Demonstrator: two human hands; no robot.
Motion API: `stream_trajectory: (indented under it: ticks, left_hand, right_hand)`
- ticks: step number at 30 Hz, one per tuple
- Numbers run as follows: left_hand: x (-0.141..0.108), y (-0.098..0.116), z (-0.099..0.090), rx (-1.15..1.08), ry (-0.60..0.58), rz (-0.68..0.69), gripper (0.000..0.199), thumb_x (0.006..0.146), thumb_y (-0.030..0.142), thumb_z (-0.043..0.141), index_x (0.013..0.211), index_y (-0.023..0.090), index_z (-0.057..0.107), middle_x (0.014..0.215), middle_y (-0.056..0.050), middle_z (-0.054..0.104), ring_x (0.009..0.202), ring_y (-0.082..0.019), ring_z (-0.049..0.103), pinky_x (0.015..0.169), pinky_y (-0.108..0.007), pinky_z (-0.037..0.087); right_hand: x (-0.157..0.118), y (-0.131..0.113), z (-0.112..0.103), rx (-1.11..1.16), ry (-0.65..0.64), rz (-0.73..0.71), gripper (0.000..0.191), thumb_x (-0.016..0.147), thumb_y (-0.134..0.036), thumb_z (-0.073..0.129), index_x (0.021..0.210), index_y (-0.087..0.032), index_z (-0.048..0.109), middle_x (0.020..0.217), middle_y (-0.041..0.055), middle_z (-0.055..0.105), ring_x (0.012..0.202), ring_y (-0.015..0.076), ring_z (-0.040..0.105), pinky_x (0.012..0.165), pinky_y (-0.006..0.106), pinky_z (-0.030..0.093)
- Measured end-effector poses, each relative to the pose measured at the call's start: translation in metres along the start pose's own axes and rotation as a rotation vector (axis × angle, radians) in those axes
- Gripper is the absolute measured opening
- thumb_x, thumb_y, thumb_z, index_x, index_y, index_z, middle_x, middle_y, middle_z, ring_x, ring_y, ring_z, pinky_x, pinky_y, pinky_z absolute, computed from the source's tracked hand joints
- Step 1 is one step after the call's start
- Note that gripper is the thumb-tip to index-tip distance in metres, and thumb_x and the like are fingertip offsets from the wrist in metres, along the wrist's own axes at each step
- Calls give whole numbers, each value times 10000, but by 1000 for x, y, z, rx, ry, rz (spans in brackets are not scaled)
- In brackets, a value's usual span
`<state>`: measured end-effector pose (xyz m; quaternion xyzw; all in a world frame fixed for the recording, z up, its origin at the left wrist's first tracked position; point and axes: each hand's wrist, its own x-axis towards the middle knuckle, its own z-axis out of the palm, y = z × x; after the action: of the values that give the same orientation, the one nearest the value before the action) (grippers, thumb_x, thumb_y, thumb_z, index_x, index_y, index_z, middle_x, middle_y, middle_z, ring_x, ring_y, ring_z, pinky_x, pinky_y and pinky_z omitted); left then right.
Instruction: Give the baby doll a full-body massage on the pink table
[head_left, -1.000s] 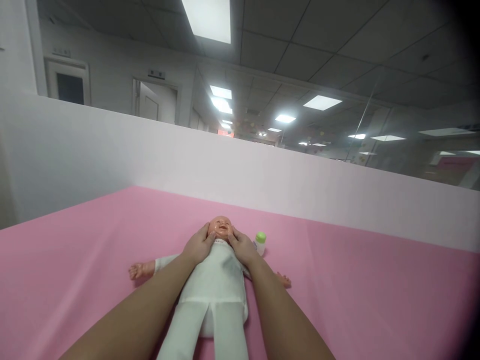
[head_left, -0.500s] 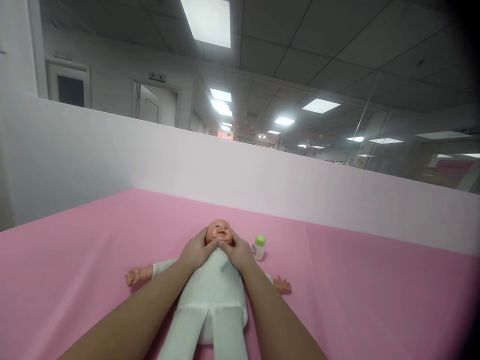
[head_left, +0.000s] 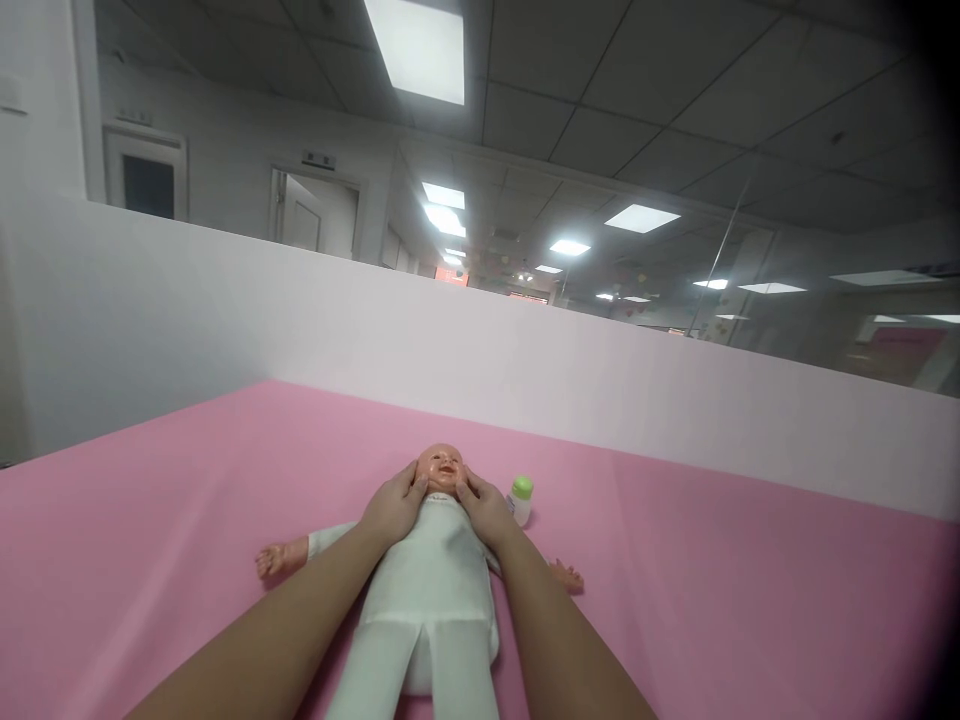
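A baby doll point(head_left: 427, 570) in a white cloth suit lies on its back, its arms spread to both sides and its head away from me. Cupping the left side of its head is my left hand point(head_left: 394, 505), thumb on the cheek by the chin. My right hand point(head_left: 487, 508) mirrors it on the other side, thumb against the other cheek. The fingers of both hands go behind the head and are partly hidden. Just right of my right hand stands a small clear bottle point(head_left: 519, 505) with a green cap, partly covered by that hand.
A pink padded surface point(head_left: 712, 600) lies under the doll. Along its far side runs a low white wall point(head_left: 525, 360), with glass panels above it on the right. Doors and lit ceiling panels show in the room beyond.
My thumbs have moved apart, from meeting under the doll's chin to its two cheeks. The doll's collar now shows between them. The view has shifted slightly.
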<state>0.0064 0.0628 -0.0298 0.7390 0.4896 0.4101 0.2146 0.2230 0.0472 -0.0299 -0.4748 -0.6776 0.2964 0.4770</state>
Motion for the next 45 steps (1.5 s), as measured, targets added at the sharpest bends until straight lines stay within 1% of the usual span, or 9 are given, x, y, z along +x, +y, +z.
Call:
stream_trajectory:
  ticks: [3, 6, 12, 16, 21, 28, 33, 40, 45]
  left_hand:
    - [0, 0, 0, -22, 15, -34, 661, 1018, 584, 319, 1491, 185, 552, 1496, -121, 603, 1381, -320, 561, 1143, -439, 413]
    - [-2, 3, -2, -54, -1, -31, 668, 995, 630, 366, 1462, 202, 579, 1452, -117, 642, 1337, -331, 596, 1100, -434, 447]
    - [-6, 12, -8, -107, -53, 3, 633, 909, 632, 572, 1420, 259, 586, 1321, -77, 726, 1175, -318, 687, 943, -381, 521]
    - [-6, 12, -7, -78, -36, -5, 600, 893, 610, 606, 1385, 265, 600, 1297, -73, 735, 1140, -312, 700, 910, -364, 522]
    - [-5, 10, -8, -58, -26, 3, 619, 885, 591, 618, 1400, 249, 591, 1318, -83, 726, 1167, -313, 692, 923, -358, 518]
    - [-4, 7, -8, -80, -24, 16, 610, 893, 575, 617, 1413, 257, 584, 1296, -68, 737, 1144, -291, 702, 902, -339, 523]
    - [-4, 5, -8, -50, -12, 21, 588, 952, 580, 515, 1442, 258, 568, 1340, -76, 716, 1188, -289, 683, 938, -346, 515]
    - [2, -11, -1, -12, 16, -9, 685, 1004, 608, 347, 1517, 190, 526, 1515, -117, 586, 1393, -310, 551, 1151, -441, 409]
    - [9, -28, 6, -26, 19, -64, 765, 1013, 611, 271, 1548, 109, 489, 1571, -143, 517, 1474, -296, 465, 1237, -453, 310]
  right_hand:
    - [2, 5, 1, 15, 22, 18, 670, 995, -643, 499, 1480, -191, 597, 1540, 67, 551, 1478, 258, 469, 1256, 401, 319]
    - [0, 4, 4, -10, 54, 40, 691, 1005, -671, 445, 1441, -170, 634, 1515, 88, 579, 1457, 263, 495, 1235, 399, 350]
    - [-10, -17, 8, -56, 23, -20, 617, 878, -613, 702, 1374, -248, 680, 1233, 57, 765, 1130, 279, 720, 1001, 381, 551]
    - [-13, -25, 10, -96, 82, 36, 638, 838, -586, 745, 1359, -221, 688, 1209, 77, 770, 1094, 287, 724, 972, 376, 557]
    - [-14, -25, 14, -122, 91, 14, 550, 876, -544, 705, 1324, -226, 705, 1159, 73, 782, 1046, 280, 733, 932, 361, 563]
    - [-11, -11, 18, -205, 102, 22, 671, 924, -548, 644, 1492, -198, 577, 1226, 115, 759, 1112, 298, 720, 971, 376, 540]
    - [-13, -7, 17, -295, 89, 10, 656, 989, -599, 527, 1508, -200, 560, 1287, 132, 735, 1186, 310, 695, 995, 385, 528]
    - [-11, 4, 15, -264, 70, -3, 696, 1046, -603, 351, 1537, -141, 522, 1463, 150, 620, 1367, 298, 587, 1153, 427, 436]
    - [-9, 9, 15, -148, 97, -65, 686, 1057, -614, 303, 1468, -158, 608, 1493, 115, 598, 1415, 271, 546, 1212, 421, 384]
